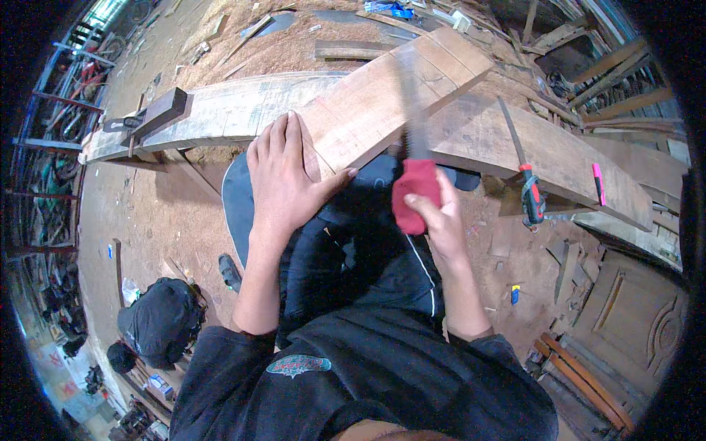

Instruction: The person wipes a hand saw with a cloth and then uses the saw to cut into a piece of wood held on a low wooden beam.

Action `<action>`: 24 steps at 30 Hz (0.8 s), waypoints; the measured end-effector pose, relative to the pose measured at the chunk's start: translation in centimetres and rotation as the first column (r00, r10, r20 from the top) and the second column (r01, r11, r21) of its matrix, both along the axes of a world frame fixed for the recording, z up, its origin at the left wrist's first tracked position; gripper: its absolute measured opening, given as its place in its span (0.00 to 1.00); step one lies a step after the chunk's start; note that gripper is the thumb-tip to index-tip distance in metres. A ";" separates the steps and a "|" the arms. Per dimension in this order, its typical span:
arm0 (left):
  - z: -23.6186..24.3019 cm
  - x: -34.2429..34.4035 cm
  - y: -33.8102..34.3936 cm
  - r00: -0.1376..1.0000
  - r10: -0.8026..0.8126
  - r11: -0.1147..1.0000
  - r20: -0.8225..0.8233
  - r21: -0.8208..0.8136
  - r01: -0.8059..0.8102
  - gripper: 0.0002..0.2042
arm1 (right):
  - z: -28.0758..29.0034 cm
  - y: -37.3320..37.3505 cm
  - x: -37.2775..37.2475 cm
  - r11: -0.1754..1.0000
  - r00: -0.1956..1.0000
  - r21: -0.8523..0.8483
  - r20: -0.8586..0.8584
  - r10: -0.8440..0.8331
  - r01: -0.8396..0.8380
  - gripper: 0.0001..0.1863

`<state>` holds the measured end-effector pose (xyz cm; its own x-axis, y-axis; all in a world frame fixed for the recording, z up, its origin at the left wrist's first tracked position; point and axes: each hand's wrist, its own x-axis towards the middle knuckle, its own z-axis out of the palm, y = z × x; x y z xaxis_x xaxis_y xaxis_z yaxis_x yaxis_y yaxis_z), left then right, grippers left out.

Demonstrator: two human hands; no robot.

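A thick wooden board (pixel 346 117) with pencil lines across it lies slantwise over a long timber beam (pixel 243 103). Pressed flat near the board's close end is my left hand (pixel 283 165), its fingers stretched out and thumb spread along the end edge. My right hand (pixel 440 217) is wrapped round the red handle of a handsaw (pixel 417 187). The saw's blade, smeared by motion, crosses the board toward its far end. Whether its teeth sit in a cut cannot be made out.
On the beam's right part rest a file-like tool with a red and black handle (pixel 531 195) and a pink marker (pixel 598 184). A wooden hand plane (pixel 163 109) stands at its left. Sawdust and offcuts cover the floor; a carved door panel (pixel 632 316) lies lower right.
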<state>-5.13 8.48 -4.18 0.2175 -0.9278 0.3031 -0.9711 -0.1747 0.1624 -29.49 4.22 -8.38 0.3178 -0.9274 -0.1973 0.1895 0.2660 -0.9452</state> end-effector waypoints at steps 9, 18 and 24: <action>0.3 0.2 -0.1 1.000 -0.006 1.000 -0.008 0.006 0.006 0.55 | 0.7 -0.6 -0.6 0.978 0.978 -0.189 -0.204 0.047 -0.086 0.19; 0.6 2.1 -1.7 0.997 -0.063 0.997 -0.036 0.031 0.064 0.56 | 0.4 0.3 -0.2 0.994 0.996 -0.103 -0.084 0.012 -0.021 0.19; -0.1 6.4 -4.7 0.979 -0.196 0.978 -0.050 0.062 0.199 0.57 | 1.1 0.7 0.1 0.996 0.997 -0.088 -0.077 0.015 -0.022 0.20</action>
